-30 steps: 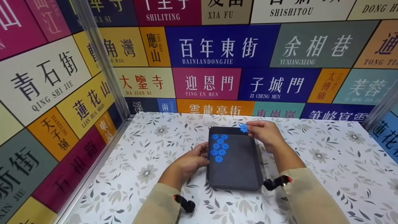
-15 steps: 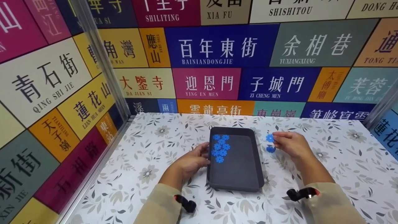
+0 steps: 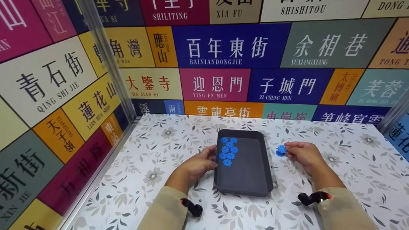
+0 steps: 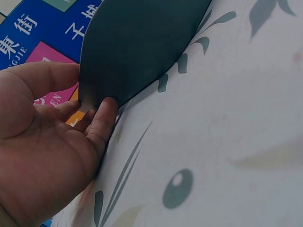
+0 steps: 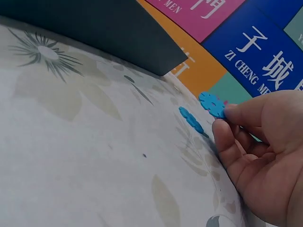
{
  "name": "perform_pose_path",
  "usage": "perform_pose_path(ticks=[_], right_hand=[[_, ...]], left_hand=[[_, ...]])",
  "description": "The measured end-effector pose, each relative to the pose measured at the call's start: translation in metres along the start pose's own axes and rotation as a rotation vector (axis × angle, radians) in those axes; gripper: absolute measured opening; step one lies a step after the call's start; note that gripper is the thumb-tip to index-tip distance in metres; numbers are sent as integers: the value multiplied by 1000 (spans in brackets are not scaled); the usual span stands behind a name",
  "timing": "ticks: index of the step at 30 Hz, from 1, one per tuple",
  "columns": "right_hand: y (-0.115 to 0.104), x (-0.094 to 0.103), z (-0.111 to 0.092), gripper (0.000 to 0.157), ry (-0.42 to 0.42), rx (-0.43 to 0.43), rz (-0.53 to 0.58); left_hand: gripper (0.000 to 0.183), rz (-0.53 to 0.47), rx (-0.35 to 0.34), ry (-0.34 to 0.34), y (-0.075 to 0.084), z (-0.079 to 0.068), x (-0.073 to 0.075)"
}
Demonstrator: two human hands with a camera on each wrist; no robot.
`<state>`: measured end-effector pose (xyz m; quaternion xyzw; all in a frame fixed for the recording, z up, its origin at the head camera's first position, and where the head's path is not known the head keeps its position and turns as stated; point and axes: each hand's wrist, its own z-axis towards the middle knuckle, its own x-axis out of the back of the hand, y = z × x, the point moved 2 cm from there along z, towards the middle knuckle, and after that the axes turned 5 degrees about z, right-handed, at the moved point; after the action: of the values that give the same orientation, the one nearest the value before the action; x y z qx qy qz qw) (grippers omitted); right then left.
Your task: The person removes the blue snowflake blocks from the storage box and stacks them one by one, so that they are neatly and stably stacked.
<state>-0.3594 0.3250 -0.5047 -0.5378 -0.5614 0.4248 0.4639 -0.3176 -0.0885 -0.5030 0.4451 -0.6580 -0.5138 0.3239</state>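
Note:
A dark grey rectangular tray (image 3: 246,180) lies on the table, with several blue flower-shaped plastic discs (image 3: 227,156) grouped on its left side. At the tray's left wall my left hand (image 3: 198,164) rests its fingertips; the left wrist view has them against the dark outer wall (image 4: 137,52). My right hand (image 3: 305,156), right of the tray, pinches a blue notched disc (image 5: 211,104) between thumb and finger. Close below it, another blue disc (image 5: 191,120) shows edge-on over the tablecloth in the right wrist view. In the head view the two overlap.
A white tablecloth (image 3: 179,134) with grey leaves and flowers covers the table. Panels of coloured street-name signs (image 3: 227,48) stand along the back and left. A metal post (image 3: 111,64) rises at the left corner. Both forearms carry black wrist cameras (image 3: 193,207).
My right hand has moved from over the tray's far right corner to the table on its right, then slightly lower, with a disc between its fingers. The left hand stays at the tray.

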Motion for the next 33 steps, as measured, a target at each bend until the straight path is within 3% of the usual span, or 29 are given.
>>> perform_pose_path(ticks=[12,22,33], right_hand=[[-1,-1,2,29,-1,18,-209],[0,0,6,40,46,-15,-239],[-1,-5,8,39,96,-40,-235]], left_hand=[[91,-9,2,-15,0,2,1],[92,-30,-43,-36,-1,3,-1],[93,-34,-19,-24,-1,1,0]])
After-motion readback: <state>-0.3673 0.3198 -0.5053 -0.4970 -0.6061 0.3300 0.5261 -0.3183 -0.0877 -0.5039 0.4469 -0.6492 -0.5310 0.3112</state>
